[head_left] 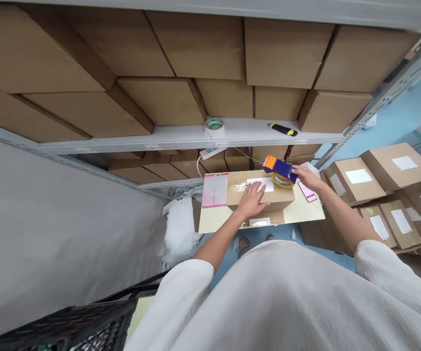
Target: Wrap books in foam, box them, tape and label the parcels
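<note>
A brown cardboard box (283,196) lies on a pale yellow tabletop (210,222), with a white label (268,184) on its top face. My left hand (252,200) rests flat on the box and the label's left part, fingers spread. In my right hand (303,174) is a blue and orange tape dispenser (280,165) with a roll of yellowish tape, held over the box's right end. Shiny clear tape shows on the top of the box, left of the label. Another white label (259,222) shows low, at the near side of the box.
A phone (307,191) lies to the right and a pink-edged sheet (215,190) to the left on the tabletop. The shelf (181,139) holds a tape roll (214,127), a utility knife (282,129) and several boxes (221,97). Labelled boxes (356,180) stand at right; a black crate (97,321) at lower left.
</note>
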Demonstrator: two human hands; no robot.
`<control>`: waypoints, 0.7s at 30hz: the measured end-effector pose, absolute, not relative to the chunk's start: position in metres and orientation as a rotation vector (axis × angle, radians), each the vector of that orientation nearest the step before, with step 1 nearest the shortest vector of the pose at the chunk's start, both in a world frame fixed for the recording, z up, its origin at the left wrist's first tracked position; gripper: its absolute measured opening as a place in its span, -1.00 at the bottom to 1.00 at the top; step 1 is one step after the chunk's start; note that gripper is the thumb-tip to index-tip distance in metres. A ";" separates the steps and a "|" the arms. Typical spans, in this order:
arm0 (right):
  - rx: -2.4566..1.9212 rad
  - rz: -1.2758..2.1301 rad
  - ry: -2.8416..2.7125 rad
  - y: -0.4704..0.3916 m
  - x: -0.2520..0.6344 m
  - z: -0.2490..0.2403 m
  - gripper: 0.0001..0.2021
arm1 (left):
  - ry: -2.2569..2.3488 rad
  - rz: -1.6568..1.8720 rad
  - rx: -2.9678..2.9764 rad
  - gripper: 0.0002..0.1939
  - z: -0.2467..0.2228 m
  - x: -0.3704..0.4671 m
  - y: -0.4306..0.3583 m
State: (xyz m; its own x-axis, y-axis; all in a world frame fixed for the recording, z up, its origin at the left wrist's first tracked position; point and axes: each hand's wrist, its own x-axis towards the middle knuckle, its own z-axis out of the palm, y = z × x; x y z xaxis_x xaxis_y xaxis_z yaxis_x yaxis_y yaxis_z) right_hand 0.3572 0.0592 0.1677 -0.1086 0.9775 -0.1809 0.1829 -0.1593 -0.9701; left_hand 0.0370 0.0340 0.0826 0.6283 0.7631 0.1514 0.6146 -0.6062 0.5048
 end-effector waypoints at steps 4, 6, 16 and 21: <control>-1.459 1.359 -1.478 0.073 0.331 0.164 -0.52 | 1.140 0.799 2.086 -0.55 0.082 0.029 0.041; -1.480 1.319 -1.535 0.074 0.329 0.167 -0.53 | 1.190 0.925 1.895 -0.60 0.082 0.026 0.043; -1.509 1.121 -1.866 0.064 0.319 0.199 -0.69 | 1.194 1.067 1.477 -0.68 0.090 0.028 0.045; -1.658 0.974 -1.997 0.055 0.312 0.209 -0.36 | 1.191 1.051 1.452 -0.66 0.091 0.029 0.047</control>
